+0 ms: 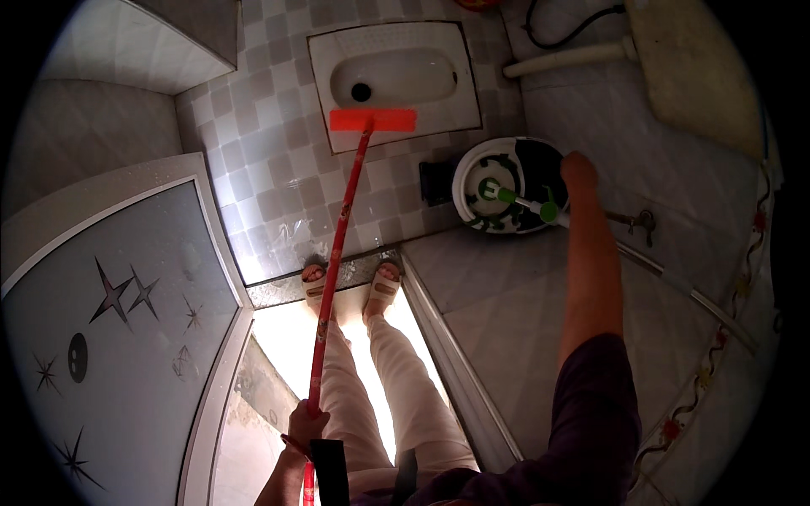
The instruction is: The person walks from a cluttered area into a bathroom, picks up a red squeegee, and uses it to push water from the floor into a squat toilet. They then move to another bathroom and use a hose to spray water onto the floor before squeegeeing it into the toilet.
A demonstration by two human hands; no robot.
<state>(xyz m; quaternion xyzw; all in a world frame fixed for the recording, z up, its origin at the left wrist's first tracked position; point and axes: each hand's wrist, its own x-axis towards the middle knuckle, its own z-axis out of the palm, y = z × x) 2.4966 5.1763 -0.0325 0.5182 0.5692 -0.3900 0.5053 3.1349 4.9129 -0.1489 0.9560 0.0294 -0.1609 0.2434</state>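
Observation:
My left hand [309, 421] is closed around the red pole of a long-handled floor brush [344, 218]. Its wide orange-red head [372, 120] lies over the near edge of the squat toilet [396, 72]; whether it has bristles or a blade is hard to tell. Out to the right, my right hand [580, 174] is closed at the right rim of a black, white and green mop bucket [470, 160]. Its fingertips are hidden. A mop [523, 202] with green and white fittings stands in the bucket, its pole slanting to the lower right beneath my forearm.
Both feet in sandals [384, 282] rest at the stone threshold [278, 293]. A frosted door [135, 329] stands at the left. A tap [645, 223] and a white pipe [574, 59] are along the right wall. The checkered floor tiles [278, 152] shine in places.

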